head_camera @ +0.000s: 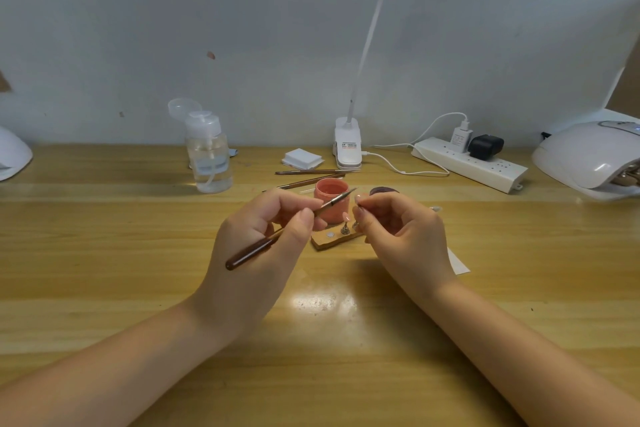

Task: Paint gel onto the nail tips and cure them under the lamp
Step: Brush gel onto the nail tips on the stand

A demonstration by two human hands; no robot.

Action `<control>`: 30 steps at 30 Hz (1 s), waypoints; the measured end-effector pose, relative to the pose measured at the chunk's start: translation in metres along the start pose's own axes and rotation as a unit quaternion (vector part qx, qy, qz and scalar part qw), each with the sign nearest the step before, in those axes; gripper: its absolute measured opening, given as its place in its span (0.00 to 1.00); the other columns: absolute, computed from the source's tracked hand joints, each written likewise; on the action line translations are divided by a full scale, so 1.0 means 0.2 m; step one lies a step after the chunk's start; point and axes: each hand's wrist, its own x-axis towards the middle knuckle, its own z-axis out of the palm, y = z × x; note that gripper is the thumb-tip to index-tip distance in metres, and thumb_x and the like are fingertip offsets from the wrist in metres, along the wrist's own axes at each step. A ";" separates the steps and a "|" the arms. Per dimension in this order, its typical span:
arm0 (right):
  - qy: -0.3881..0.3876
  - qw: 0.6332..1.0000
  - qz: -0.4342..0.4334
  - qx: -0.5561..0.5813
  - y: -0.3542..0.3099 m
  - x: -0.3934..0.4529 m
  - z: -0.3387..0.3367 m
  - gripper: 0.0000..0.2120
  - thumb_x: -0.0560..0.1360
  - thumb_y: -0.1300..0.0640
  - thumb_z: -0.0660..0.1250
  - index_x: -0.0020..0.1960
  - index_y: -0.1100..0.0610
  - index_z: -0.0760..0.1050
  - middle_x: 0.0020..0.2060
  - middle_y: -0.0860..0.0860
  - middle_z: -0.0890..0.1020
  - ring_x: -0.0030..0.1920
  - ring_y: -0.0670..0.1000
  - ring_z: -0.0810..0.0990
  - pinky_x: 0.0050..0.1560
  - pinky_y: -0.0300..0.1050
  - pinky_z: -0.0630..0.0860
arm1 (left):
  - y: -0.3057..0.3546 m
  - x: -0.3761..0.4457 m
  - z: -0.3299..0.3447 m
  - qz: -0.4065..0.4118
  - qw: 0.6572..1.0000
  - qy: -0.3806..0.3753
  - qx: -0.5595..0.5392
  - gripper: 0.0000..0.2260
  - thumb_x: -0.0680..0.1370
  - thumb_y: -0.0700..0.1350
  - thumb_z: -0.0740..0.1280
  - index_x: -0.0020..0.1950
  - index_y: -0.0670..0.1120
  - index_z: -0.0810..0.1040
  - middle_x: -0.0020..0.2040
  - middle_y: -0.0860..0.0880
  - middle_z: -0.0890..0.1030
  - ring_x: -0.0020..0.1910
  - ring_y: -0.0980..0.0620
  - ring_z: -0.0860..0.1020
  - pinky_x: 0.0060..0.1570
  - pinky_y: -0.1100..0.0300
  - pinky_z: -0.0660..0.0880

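Note:
My left hand (263, 236) grips a thin brush (277, 236) with a dark brown handle, its tip pointing up and right over an open pink gel pot (331, 199). My right hand (401, 229) pinches a small nail tip (358, 199) between thumb and forefinger, just right of the brush tip. Below both hands lies a small wooden holder (334, 241) with metal stands on it. The pot's dark lid (382, 191) sits behind my right hand. A white curing lamp (588, 156) stands at the far right of the table.
A clear pump bottle (207, 152) stands at the back left. Two spare brushes (311, 177), a stack of white wipes (301, 158), a clip-on desk lamp (348, 146) and a white power strip (471, 163) line the back. White paper (457, 263) lies under my right wrist.

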 end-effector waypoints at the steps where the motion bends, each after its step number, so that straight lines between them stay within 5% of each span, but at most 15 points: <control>1: -0.002 1.000 0.004 0.008 0.00 0.00 0.00 0.08 0.73 0.64 0.72 0.47 0.51 0.81 0.38 0.49 0.84 0.39 0.49 0.83 0.41 0.53 0.81 | 0.00 0.00 0.00 0.005 1.000 -0.005 0.009 0.06 0.76 0.45 0.65 0.50 0.51 0.81 0.43 0.54 0.84 0.45 0.57 0.81 0.43 0.70 0.73; 20: -0.004 0.999 0.030 0.034 -0.01 0.00 0.00 0.10 0.73 0.63 0.72 0.45 0.48 0.79 0.37 0.49 0.84 0.39 0.50 0.84 0.41 0.55 0.81 | 0.00 0.00 -0.01 0.021 0.997 -0.022 0.071 0.06 0.75 0.45 0.66 0.48 0.51 0.82 0.41 0.56 0.83 0.45 0.56 0.80 0.41 0.72 0.69; 30: 0.012 1.000 -0.001 0.009 0.00 0.01 -0.01 0.11 0.72 0.63 0.73 0.45 0.47 0.80 0.38 0.47 0.84 0.38 0.49 0.83 0.41 0.53 0.81 | 0.00 -0.01 0.01 -0.008 1.000 0.003 -0.023 0.09 0.75 0.49 0.63 0.46 0.46 0.80 0.39 0.50 0.84 0.43 0.54 0.82 0.45 0.66 0.75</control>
